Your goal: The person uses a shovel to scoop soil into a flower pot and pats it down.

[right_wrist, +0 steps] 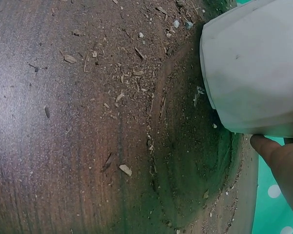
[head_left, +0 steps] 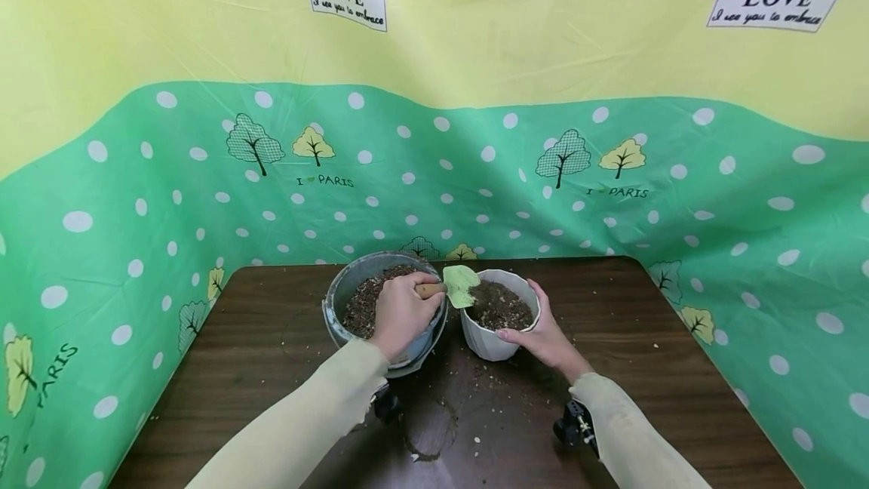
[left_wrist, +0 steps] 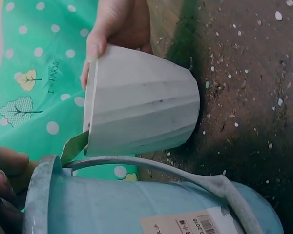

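Over the blue-grey bucket (head_left: 333,308), which has soil (head_left: 363,304) in it, my left hand (head_left: 400,313) grips the wooden handle of a small trowel (head_left: 460,285). The trowel's light green blade reaches across to the near-left rim of a white faceted flowerpot (head_left: 490,342). Dark soil (head_left: 502,306) fills much of that pot. My right hand (head_left: 543,330) holds the pot by its right side, thumb at the front of the rim and fingers behind. In the left wrist view, the blade (left_wrist: 74,146) meets the pot's rim just above the bucket's handle (left_wrist: 151,165).
Both containers stand side by side on a dark wooden table (head_left: 258,368). Bits of soil and pale chips (right_wrist: 125,169) lie scattered in front of the pot. A green and yellow printed cloth (head_left: 441,172) hangs close behind and along both sides.
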A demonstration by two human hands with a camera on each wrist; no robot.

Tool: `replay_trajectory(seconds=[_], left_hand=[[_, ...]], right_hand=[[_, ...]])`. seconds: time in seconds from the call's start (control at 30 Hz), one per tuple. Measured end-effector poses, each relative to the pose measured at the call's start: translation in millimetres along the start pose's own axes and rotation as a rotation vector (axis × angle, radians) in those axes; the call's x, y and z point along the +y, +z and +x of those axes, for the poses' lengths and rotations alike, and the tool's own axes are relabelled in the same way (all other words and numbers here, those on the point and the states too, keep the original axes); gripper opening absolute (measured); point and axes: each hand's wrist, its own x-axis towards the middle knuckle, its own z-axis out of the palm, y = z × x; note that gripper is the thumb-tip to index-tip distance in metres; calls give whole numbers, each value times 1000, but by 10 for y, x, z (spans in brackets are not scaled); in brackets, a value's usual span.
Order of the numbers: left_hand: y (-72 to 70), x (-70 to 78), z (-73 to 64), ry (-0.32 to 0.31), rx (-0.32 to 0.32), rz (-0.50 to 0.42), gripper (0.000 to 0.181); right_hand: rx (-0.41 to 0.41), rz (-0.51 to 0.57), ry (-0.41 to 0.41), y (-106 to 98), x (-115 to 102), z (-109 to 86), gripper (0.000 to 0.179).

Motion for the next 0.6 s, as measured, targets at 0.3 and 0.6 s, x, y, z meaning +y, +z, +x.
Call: replay_trajectory(seconds=[0.3,0.6], left_hand=[[18,53,-21,134,21,55,20],[104,155,-31,180,-40,64,19]], right_hand=[[-4,-12,21,7,6,4,116],[7,-24,15,3,-2,-3,116]])
